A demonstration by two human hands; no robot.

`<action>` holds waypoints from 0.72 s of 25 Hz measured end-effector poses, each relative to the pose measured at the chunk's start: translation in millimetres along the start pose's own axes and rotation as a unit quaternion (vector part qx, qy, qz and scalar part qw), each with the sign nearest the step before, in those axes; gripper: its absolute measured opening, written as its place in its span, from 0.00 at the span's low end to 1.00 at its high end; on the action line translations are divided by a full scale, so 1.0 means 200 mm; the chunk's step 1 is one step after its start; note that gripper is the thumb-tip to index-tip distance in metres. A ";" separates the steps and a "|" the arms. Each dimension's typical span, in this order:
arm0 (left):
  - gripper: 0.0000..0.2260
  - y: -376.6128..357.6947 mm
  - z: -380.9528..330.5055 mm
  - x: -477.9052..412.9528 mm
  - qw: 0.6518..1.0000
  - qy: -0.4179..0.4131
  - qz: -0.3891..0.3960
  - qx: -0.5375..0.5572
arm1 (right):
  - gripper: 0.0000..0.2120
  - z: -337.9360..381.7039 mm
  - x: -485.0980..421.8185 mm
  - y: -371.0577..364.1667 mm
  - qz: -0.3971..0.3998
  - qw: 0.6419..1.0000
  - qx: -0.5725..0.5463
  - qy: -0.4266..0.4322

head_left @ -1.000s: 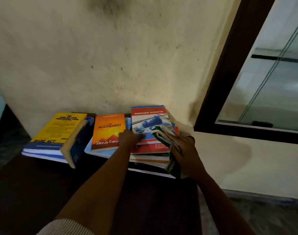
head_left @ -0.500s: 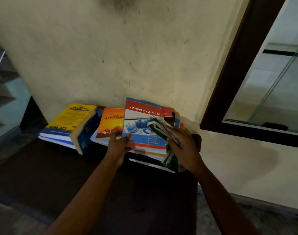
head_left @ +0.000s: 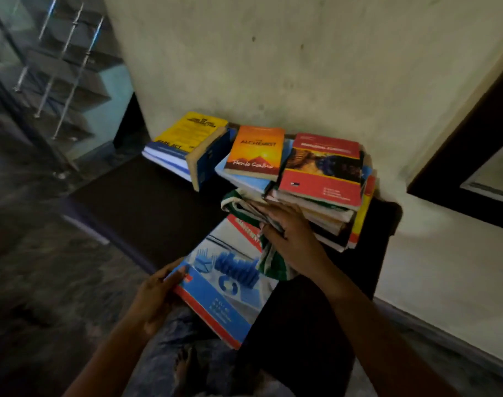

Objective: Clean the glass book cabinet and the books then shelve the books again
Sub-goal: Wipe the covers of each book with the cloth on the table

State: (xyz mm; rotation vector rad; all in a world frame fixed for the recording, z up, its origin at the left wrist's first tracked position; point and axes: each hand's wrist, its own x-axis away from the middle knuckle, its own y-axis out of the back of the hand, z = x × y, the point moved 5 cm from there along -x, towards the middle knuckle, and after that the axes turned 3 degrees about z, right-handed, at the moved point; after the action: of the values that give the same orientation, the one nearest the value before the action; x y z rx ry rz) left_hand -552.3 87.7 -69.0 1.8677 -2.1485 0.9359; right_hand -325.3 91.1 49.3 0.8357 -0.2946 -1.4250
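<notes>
clearly, orange book (head_left: 254,151) reads "alchemist", "paulo coelho".

Dim indoor light, motion blur, bowed edges

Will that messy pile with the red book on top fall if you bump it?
Likely it would slide: the pile is uneven, edges sticking out. It looks heavy, many books deep, so a light nudge may only shift the red book.

Blue accounting book (head_left: 224,285) drawn off stack (head_left: 327,217) by left hand (head_left: 153,299), red book (head_left: 322,170) uncovered, cloth (head_left: 240,204) carried along in right hand (head_left: 293,239)
</notes>
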 end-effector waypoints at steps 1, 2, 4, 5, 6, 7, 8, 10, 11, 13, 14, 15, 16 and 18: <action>0.12 0.05 0.04 0.00 0.999 0.010 -0.039 0.022 | 0.21 -0.03 -0.01 -0.05 0.016 1.000 0.003 -0.003; 0.14 0.10 0.09 0.00 0.995 0.022 -0.081 0.051 | 0.21 -0.05 -0.02 -0.10 0.029 1.000 0.008 -0.005; 0.12 0.16 0.17 -0.02 0.982 0.047 -0.144 0.110 | 0.21 -0.11 -0.05 -0.19 0.043 0.999 0.027 -0.012; 0.09 0.16 0.19 -0.02 0.975 0.058 -0.162 0.139 | 0.20 -0.14 -0.08 -0.23 0.038 0.998 0.040 -0.013; 0.09 0.17 0.20 -0.02 0.970 0.065 -0.171 0.163 | 0.20 -0.18 -0.12 -0.26 0.026 0.998 0.054 -0.015; 0.11 0.17 0.21 -0.02 0.966 0.070 -0.173 0.177 | 0.19 -0.23 -0.17 -0.29 0.013 0.997 0.068 -0.023; 0.13 0.16 0.20 -0.01 0.966 0.074 -0.170 0.183 | 0.19 -0.30 -0.21 -0.33 0.008 0.995 0.086 -0.042; 0.18 0.15 0.21 0.02 0.965 0.078 -0.159 0.194 | 0.18 -0.45 -0.25 -0.43 0.037 0.988 0.118 -0.088; 0.20 0.15 0.22 0.04 0.963 0.079 -0.158 0.205 | 0.18 -0.52 -0.24 -0.48 0.065 0.982 0.142 -0.109; 0.20 0.15 0.25 0.07 0.956 0.082 -0.152 0.236 | 0.18 -0.58 -0.19 -0.58 0.079 0.963 0.230 -0.120; 0.21 0.15 0.25 0.09 0.953 0.085 -0.141 0.253 | 0.18 -0.57 -0.17 -0.61 0.055 0.956 0.265 -0.113; 0.22 0.15 0.26 0.10 0.950 0.087 -0.127 0.272 | 0.19 -0.53 -0.15 -0.63 0.029 0.955 0.282 -0.093; 0.23 0.16 0.26 0.11 0.947 0.089 -0.113 0.289 | 0.20 -0.47 -0.13 -0.66 0.014 0.956 0.287 -0.060; 0.26 0.18 0.27 0.11 0.942 0.086 -0.091 0.312 | 0.24 -0.30 -0.04 -0.79 0.038 0.963 0.265 0.016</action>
State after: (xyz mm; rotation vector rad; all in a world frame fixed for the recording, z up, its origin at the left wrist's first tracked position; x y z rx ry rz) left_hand -576.0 41.3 -114.3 2.0776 -1.6524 1.8110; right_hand -405.9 129.3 -93.5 1.2655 -0.6957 -1.2720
